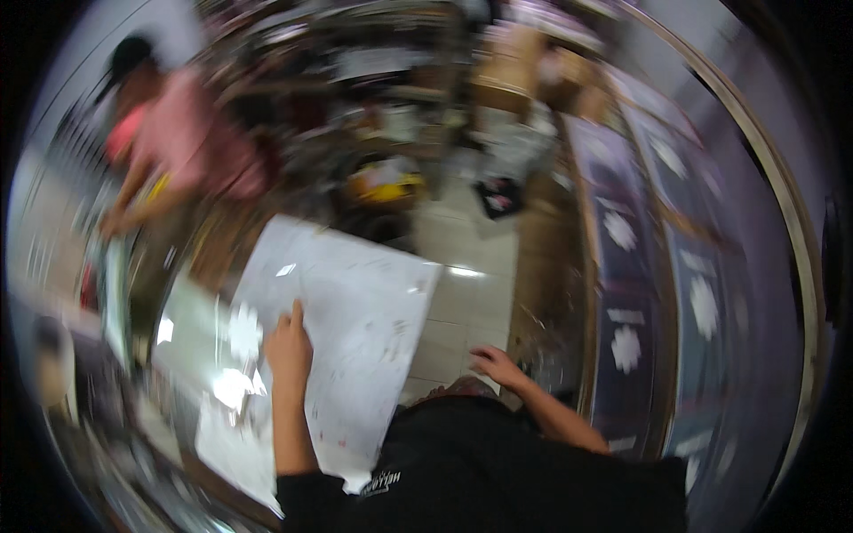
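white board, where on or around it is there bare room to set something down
The white board looks bare, small marks aside, right of the left hand. A strip of tiled floor shows between the board and the brown surface at right. Beyond, the blurred shelving is crowded.

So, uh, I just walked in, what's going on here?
Someone in a black shirt has their left hand over a white surface, finger outstretched; contact is unclear. Their right hand is off to the right, apparently empty. To the left, a person in pink leans forward, arms outstretched; what they handle is too blurred to tell.
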A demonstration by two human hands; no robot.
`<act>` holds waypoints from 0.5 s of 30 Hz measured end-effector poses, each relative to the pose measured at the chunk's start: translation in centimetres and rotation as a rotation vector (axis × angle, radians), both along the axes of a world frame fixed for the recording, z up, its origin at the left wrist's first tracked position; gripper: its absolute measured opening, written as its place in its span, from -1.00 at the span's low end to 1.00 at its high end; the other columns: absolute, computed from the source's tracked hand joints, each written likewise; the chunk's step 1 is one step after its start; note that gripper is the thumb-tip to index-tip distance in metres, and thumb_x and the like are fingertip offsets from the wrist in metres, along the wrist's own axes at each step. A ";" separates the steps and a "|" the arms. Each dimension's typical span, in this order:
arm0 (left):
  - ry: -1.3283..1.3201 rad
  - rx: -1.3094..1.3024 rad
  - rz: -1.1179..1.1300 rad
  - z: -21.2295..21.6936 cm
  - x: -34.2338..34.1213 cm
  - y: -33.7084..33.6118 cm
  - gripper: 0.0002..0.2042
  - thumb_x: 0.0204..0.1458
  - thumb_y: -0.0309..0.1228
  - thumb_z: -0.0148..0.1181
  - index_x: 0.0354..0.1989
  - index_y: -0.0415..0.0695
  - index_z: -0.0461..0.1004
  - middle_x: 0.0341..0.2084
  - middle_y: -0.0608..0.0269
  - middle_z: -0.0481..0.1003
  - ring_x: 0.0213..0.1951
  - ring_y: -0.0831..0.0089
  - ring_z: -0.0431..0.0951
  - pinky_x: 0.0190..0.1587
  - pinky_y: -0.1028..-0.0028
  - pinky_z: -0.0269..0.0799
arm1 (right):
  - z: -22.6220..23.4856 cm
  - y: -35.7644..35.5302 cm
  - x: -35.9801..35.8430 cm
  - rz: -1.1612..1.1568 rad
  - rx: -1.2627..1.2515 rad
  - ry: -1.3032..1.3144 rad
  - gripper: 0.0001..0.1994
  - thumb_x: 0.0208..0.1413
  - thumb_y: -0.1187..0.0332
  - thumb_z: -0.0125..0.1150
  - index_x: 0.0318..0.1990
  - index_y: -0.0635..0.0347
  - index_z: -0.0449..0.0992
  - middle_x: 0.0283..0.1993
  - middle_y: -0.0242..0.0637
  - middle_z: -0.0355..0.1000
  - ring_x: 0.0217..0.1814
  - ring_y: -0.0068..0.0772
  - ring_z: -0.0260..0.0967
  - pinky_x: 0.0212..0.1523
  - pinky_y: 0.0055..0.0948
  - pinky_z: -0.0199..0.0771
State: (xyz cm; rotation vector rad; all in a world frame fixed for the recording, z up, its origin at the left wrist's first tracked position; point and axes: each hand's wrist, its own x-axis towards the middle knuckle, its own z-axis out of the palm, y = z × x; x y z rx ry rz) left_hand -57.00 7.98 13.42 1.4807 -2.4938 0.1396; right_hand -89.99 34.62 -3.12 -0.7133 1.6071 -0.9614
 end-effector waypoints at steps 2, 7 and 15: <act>0.024 0.007 -0.147 0.2 -3.6 1.8 -0.47 0.10 -0.52 0.08 0.31 0.05 0.32 -0.36 0.06 0.46 -0.49 0.03 0.54 -0.46 0.12 0.43 | 7.1 -3.8 1.7 0.133 -0.212 -0.083 -0.51 0.29 0.26 0.17 0.30 0.23 0.30 0.24 -0.19 0.36 0.20 -0.36 0.37 0.18 -0.32 0.44; -0.087 0.248 -0.431 0.6 -13.0 6.1 -0.37 0.05 -0.52 0.14 0.37 0.08 0.23 -0.26 0.00 0.50 -0.40 -0.04 0.58 -0.38 0.06 0.50 | 13.1 -8.4 3.6 0.158 -0.573 -0.121 -0.39 0.31 0.09 0.15 0.41 0.13 0.19 0.43 -0.10 0.16 0.46 -0.25 0.12 0.40 -0.24 0.19; 0.062 0.387 -0.767 -0.4 -19.8 12.3 -0.82 0.10 -0.48 0.12 -0.16 -0.28 0.47 -0.27 -0.15 0.53 -0.34 -0.09 0.61 -0.36 0.03 0.53 | 13.7 -5.8 1.6 -0.122 -0.383 0.030 -0.46 0.35 -0.01 0.04 0.29 0.21 0.38 0.25 -0.09 0.40 0.30 -0.31 0.30 0.31 -0.34 0.24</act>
